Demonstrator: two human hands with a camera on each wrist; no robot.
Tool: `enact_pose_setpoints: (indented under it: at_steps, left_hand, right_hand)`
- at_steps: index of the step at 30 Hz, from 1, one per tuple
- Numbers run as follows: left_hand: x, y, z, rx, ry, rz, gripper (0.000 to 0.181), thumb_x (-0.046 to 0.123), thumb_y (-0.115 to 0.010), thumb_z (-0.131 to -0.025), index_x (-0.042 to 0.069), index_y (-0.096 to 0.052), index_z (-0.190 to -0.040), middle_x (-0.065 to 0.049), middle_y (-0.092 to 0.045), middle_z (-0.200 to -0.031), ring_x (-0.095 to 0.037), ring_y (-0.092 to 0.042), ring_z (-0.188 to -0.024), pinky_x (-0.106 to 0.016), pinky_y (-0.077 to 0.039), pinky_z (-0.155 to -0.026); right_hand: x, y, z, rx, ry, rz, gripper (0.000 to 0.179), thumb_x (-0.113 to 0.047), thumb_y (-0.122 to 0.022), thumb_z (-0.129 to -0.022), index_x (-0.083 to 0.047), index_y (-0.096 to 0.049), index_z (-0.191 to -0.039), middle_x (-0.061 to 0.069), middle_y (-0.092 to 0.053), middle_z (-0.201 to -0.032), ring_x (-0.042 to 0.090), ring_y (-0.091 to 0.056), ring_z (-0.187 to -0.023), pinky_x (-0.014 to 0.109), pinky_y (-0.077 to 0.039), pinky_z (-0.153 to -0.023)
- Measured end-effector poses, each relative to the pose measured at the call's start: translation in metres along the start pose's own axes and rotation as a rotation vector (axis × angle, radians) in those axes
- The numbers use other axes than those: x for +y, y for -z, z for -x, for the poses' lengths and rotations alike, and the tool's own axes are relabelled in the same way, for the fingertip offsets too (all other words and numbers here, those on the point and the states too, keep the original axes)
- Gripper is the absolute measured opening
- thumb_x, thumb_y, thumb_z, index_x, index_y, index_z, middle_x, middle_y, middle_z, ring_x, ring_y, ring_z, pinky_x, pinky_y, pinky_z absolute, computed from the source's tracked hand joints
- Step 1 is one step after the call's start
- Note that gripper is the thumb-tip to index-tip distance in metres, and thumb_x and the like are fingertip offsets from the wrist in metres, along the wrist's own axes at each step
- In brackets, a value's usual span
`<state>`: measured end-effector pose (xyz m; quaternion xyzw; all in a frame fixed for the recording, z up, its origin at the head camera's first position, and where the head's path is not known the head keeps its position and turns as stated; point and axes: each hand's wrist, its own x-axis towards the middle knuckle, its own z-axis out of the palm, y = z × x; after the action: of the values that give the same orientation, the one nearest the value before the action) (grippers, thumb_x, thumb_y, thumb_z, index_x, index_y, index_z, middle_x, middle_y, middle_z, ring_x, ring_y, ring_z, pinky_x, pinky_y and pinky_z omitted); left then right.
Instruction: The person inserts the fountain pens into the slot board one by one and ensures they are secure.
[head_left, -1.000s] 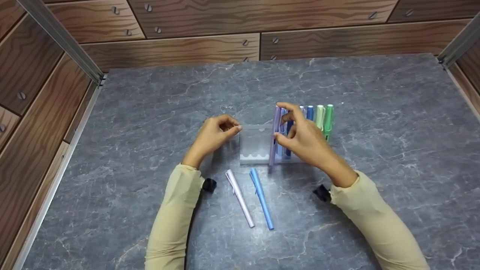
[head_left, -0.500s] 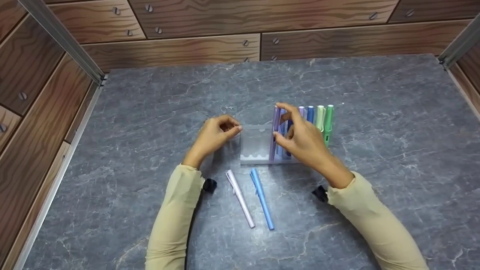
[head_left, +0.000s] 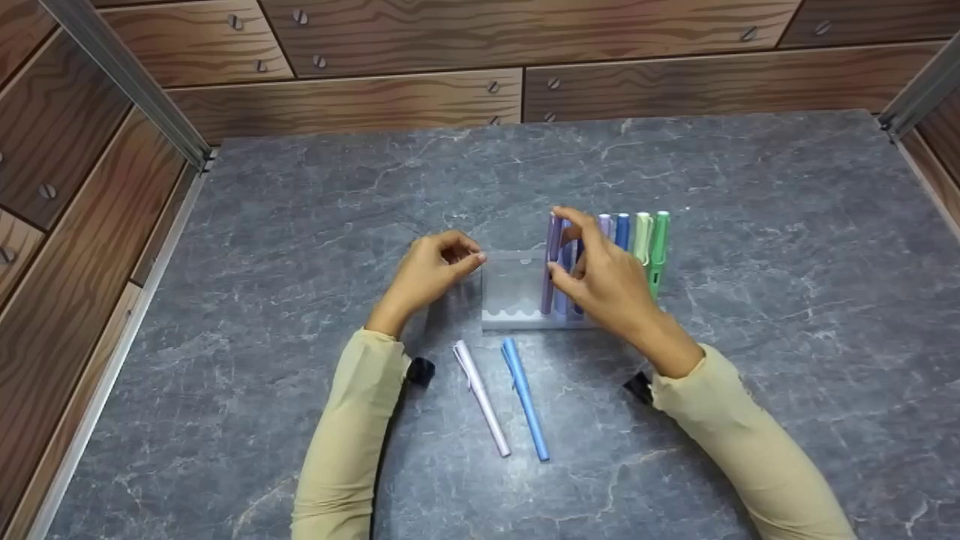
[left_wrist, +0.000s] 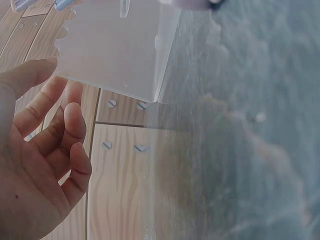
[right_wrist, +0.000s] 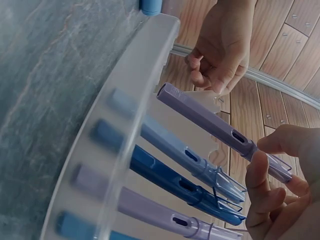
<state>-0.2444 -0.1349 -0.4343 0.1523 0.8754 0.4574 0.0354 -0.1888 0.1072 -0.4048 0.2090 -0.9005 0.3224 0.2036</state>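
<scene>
My right hand (head_left: 611,281) pinches a purple pen (right_wrist: 205,117) between thumb and fingers, near its clip and cap end. The pen stands nearly upright at a clear pen rack (head_left: 514,281), its lower end by the notched row. Whether that end rests in a notch I cannot tell. At the rack's left upper edge, my left hand (head_left: 435,266) pinches the clear plastic between thumb and forefinger; its other fingers are loosely bent. Right of the purple pen, the rack holds several pens, among them a dark blue pen (right_wrist: 175,180) and a green pen (head_left: 660,240).
On the grey marbled table (head_left: 300,262), a pale lilac pen (head_left: 482,401) and a blue pen (head_left: 526,405) lie in front of the rack, between the forearms. Wood-patterned panels (head_left: 405,37) stand behind and at the sides of the table.
The right hand has brought the purple pen's lower end back from the rack's front edge to the notched row. My left hand stays at the rack's edge, and the two loose pens lie still.
</scene>
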Motion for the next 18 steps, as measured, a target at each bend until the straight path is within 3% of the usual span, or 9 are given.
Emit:
enact_pose_setpoints:
  at_steps: [18]
  left_hand:
    - [-0.0003, 0.0001, 0.0002, -0.004, -0.005, 0.022, 0.018, 0.025, -0.070, -0.088, 0.008, -0.071, -0.095, -0.004, -0.067, -0.084, -0.013, -0.055, -0.074, -0.024, -0.045, -0.069]
  right_hand:
    - [0.0062, -0.0071, 0.0048, -0.021, -0.003, 0.064, 0.061, -0.013, -0.072, -0.082, -0.010, -0.043, -0.135, 0.011, -0.067, -0.095, 0.017, -0.054, -0.058, 0.030, -0.041, -0.046]
